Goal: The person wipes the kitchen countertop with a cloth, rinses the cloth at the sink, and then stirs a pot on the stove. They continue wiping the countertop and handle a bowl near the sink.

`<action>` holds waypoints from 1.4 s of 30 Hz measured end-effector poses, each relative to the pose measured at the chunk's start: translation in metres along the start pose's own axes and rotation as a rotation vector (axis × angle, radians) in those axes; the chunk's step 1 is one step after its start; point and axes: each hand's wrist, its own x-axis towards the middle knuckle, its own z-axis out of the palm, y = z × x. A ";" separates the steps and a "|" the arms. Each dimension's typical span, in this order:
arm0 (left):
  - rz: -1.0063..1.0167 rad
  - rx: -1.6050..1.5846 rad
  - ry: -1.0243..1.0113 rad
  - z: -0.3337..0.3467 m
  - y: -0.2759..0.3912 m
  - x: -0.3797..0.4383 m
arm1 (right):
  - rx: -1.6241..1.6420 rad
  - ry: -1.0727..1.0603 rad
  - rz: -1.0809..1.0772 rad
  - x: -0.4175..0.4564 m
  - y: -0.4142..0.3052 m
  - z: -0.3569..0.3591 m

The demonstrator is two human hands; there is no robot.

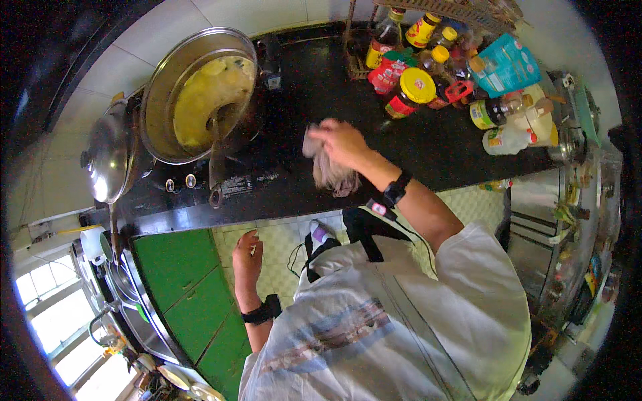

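My right hand [346,143] grips a crumpled greyish cloth [333,175] against the black countertop [306,100]; the hand is slightly blurred. Below the counter's front edge, my left hand [248,255] hangs in the air with loosely curled fingers, holding nothing. To the left of the cloth, a large metal pot [163,108] stands on the black stove and contains yellow, soupy food [193,95]. A ladle [215,165] rests in it, its handle leaning over the near rim towards me.
Several sauce bottles and jars, including a yellow-lidded jar [417,86], crowd the counter's right side. A teal pouch [509,67] lies among them. At the far left are a lidded pan [108,158] and a sink [145,331]. Green cabinets [175,270] stand below.
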 end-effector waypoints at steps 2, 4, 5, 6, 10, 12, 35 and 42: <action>-0.044 0.004 0.004 -0.001 0.004 -0.002 | -0.076 0.183 0.128 0.042 0.015 -0.016; -0.046 -0.059 0.039 0.008 -0.009 -0.017 | -0.153 0.298 0.151 0.099 0.029 -0.022; -0.047 -0.092 0.057 0.013 -0.013 -0.023 | -0.173 0.348 0.117 0.124 0.027 -0.030; -0.028 -0.053 0.048 0.008 0.003 -0.025 | -0.270 0.257 0.140 0.157 0.036 -0.032; -0.298 -0.315 0.075 0.026 -0.028 -0.045 | -0.318 0.308 0.341 0.252 0.089 -0.009; -0.334 -0.306 0.067 0.028 -0.029 -0.050 | -0.270 0.294 0.469 0.267 0.109 0.012; -0.121 -0.336 -0.095 0.024 -0.031 0.014 | -0.415 0.110 0.477 0.056 0.098 0.011; -0.033 -0.235 -0.130 0.016 -0.026 0.009 | -0.373 0.317 0.556 0.038 0.071 -0.001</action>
